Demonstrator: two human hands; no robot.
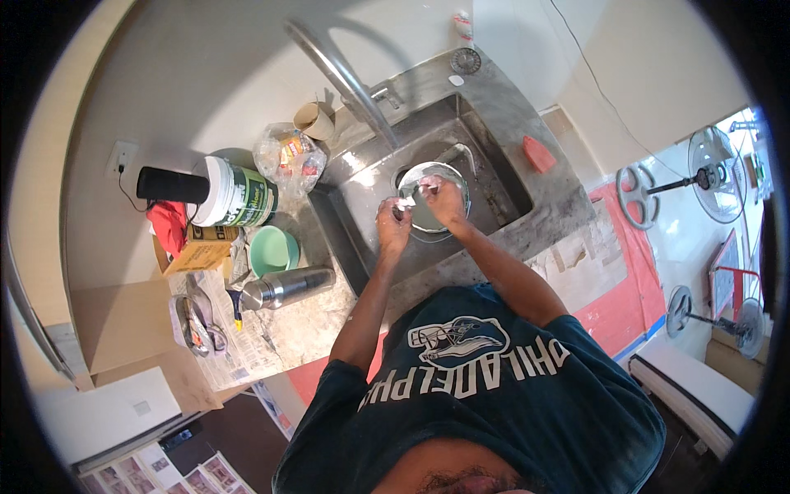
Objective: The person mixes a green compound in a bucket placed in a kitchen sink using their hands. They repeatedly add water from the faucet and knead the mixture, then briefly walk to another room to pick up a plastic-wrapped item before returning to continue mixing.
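Observation:
My left hand (393, 224) is over the near-left rim of a round bucket (424, 217) standing in the steel sink (341, 232). Its fingers are pinched on a small white piece (405, 202), too small to make out as a kind. Above the bucket's opening is my right hand (445, 202), fingers curled together with white on the fingertips. What it holds, if anything, I cannot make out. The bucket's inside looks pale grey-green, with white residue along the rim. A tall metal faucet (350, 82) arches over the sink from the back.
Left of the sink stand a white tub with a green label (239, 193), a plastic bag (288, 158), a green bowl (273, 251) and a steel bottle (288, 288). A black speaker-like cylinder (171, 185) lies near the tub. On the right counter sits a red block-like piece (539, 154).

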